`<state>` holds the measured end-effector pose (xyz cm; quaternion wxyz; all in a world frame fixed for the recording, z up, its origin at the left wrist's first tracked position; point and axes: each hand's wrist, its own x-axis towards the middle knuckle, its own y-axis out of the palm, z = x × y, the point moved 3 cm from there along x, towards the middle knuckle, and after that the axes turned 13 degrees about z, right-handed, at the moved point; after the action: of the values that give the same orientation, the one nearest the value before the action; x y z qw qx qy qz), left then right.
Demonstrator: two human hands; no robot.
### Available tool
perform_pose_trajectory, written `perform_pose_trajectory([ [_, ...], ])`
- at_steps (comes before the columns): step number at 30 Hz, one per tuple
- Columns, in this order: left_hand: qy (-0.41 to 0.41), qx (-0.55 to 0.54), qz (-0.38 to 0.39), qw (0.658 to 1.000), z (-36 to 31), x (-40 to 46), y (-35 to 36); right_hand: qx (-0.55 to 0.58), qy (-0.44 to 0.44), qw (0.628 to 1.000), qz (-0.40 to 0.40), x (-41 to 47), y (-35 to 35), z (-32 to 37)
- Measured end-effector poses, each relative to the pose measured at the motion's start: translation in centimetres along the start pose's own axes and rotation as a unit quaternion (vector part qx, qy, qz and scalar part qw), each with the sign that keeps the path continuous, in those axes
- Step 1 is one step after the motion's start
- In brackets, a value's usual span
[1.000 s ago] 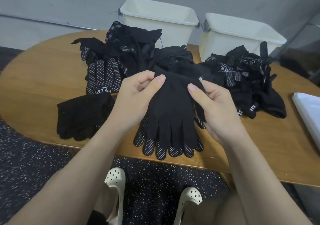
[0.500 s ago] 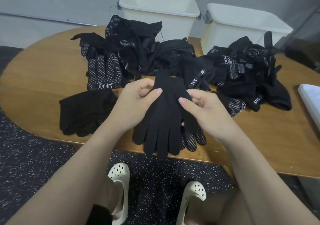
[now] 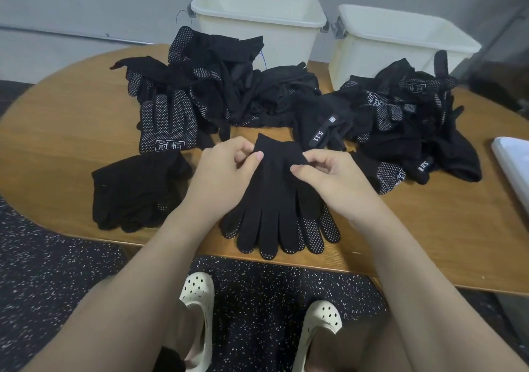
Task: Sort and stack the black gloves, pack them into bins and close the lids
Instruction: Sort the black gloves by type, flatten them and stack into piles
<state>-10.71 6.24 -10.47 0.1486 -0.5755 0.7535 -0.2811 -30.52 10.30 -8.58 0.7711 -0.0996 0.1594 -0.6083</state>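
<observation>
A pair of black knit gloves (image 3: 272,200) with white grip dots lies near the table's front edge, fingers pointing toward me. My left hand (image 3: 226,177) pinches the cuff's left side; my right hand (image 3: 329,177) pinches its right side. A stack of sorted black gloves (image 3: 134,191) sits to the left. A big heap of unsorted black gloves (image 3: 229,91) fills the middle, and another heap (image 3: 400,114) lies to the right. Two open cream bins stand behind them, the left bin (image 3: 257,25) and the right bin (image 3: 400,42).
The round wooden table (image 3: 57,131) has bare surface at left and front right. A white flat object (image 3: 512,165) lies at the right edge. Below the table edge are my feet in white clogs (image 3: 197,294) on a speckled floor.
The held pair has come down onto the table, nearer the front edge. Both hands shifted their pinch to the cuff corners. The camera tilted slightly down.
</observation>
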Motion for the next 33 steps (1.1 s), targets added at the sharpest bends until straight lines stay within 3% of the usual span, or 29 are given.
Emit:
perform_pose_trajectory([
  [10, -0.024, 0.077, -0.010, 0.997, -0.1, 0.0, 0.4, -0.157, -0.001, 0.980, -0.124, 1.3, 0.1, -0.4],
  [19, -0.042, 0.139, -0.023, 0.989, -0.6, -0.3, 0.6, -0.312, 0.045, 0.938, -0.145, 1.9, 1.0, -0.9],
  [33, -0.048, 0.196, -0.058, 0.978, -0.3, 0.4, 1.0, -0.297, 0.018, 0.944, -0.144, 2.0, 0.5, -1.3],
])
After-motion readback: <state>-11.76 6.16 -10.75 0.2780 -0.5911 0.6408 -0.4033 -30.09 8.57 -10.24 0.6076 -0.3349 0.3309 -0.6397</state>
